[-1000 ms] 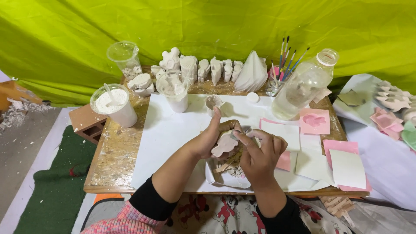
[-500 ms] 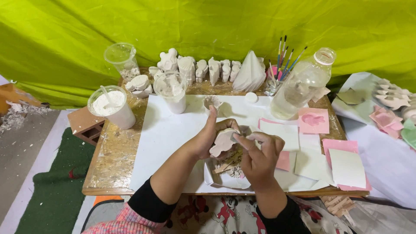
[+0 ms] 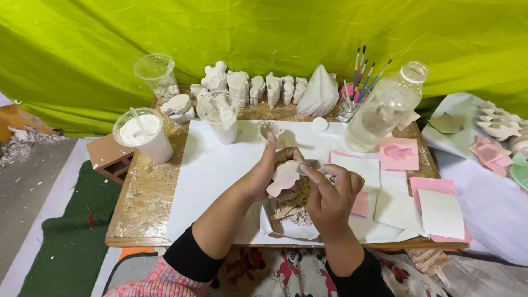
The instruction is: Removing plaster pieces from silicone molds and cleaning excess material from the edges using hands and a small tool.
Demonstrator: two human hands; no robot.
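Left hand (image 3: 263,175) reaches in from lower left, palm cupped under a white plaster figure (image 3: 284,177), fingers closed round it. Right hand (image 3: 330,193) curls beside it, pinching a small grey tool (image 3: 306,169) against the figure's upper edge. Both sit above a white paper tray (image 3: 286,226) near the table's (image 3: 144,202) front edge; bare white sheet (image 3: 206,170) lies left.
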